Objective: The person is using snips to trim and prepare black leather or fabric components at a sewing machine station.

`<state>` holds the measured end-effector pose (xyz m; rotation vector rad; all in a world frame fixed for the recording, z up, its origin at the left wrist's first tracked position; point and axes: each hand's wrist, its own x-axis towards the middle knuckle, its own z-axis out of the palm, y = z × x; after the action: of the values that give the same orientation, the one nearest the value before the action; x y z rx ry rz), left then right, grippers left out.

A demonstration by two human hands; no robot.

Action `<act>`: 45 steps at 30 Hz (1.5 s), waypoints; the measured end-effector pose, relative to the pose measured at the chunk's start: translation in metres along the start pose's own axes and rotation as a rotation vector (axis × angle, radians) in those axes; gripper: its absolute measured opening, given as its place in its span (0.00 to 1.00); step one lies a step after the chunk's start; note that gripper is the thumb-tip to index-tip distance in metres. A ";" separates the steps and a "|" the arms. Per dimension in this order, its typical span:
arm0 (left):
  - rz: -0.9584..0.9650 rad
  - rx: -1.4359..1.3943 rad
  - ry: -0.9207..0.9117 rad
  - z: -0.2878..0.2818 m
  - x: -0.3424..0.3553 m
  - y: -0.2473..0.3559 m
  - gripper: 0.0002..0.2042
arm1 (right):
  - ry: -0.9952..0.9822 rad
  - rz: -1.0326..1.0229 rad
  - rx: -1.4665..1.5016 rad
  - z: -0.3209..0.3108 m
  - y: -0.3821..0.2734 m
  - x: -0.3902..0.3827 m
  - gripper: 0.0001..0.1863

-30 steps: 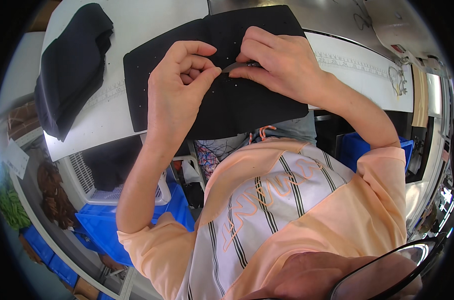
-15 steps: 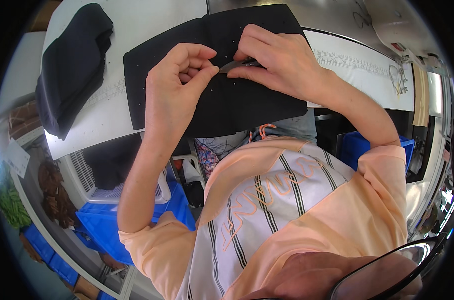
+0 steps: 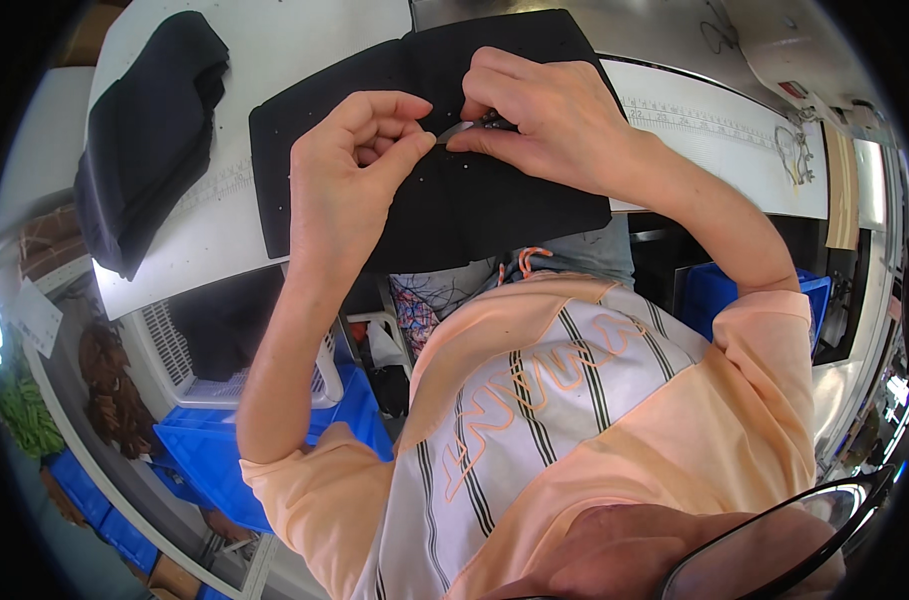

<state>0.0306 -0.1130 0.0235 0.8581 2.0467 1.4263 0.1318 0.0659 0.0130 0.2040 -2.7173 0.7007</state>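
Right grip closed round small metal-bladed hand tool (image 3: 456,131), right hand (image 3: 559,118) above black fabric panel (image 3: 474,205). Left hand (image 3: 344,175): grip closed, thumb to bent finger at tool's tip; anything pinched too small to tell. Panel lies opened out on white tabletop (image 3: 304,25), small pale dots across it. Folded black fabric (image 3: 154,130) well apart, left.

Bright, fairly even light is washing over the white table (image 3: 119,285), whose near left corner is glaring, while the black cloth (image 3: 474,210) is swallowing fine detail. At near right, the glasses (image 3: 774,540) are catching a white reflection. Shadow is pooling beneath the table. Straight edges are bowing toward a black rim, and small things at right are smearing.
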 end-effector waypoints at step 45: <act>0.583 0.655 -0.118 -0.013 0.002 -0.001 0.06 | 0.025 0.006 0.061 0.000 0.004 -0.011 0.14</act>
<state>0.0203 -0.1202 0.0263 1.8779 2.3007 0.8907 0.1417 0.0699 0.0073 0.1999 -2.6757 0.7840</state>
